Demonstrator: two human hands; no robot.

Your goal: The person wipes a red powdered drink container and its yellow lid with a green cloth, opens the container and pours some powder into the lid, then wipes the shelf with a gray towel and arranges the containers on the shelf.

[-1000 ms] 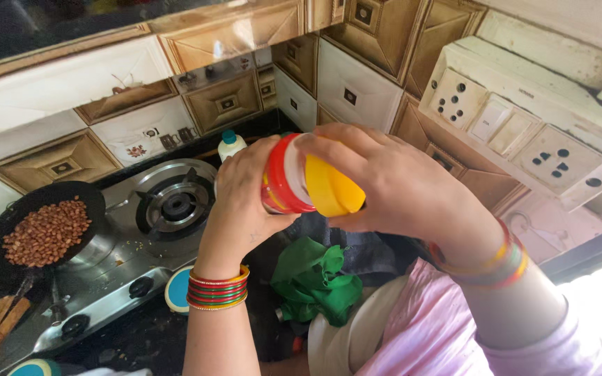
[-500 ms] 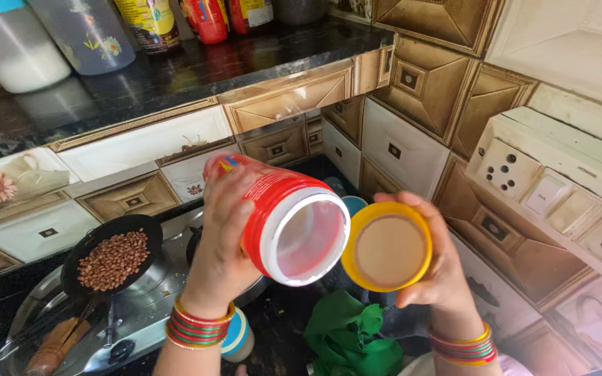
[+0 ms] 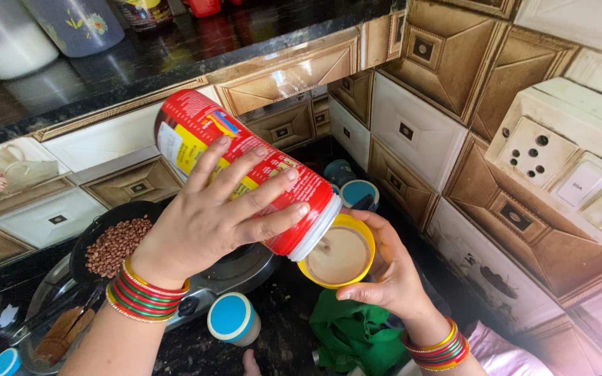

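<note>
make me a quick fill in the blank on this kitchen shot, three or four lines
1. The left hand tilts a red jar with its mouth over the ____ lid.
2. That lid rests in the ____ hand.
3. The black pan on the stove holds ____.
4. Below the right hand lies a ____ cloth.

Missing words: yellow; right; peanuts; green

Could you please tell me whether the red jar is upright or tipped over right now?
Tipped. The left hand holds the red jar slanted, its open mouth angled down over the yellow lid cupped in the right hand.
</note>
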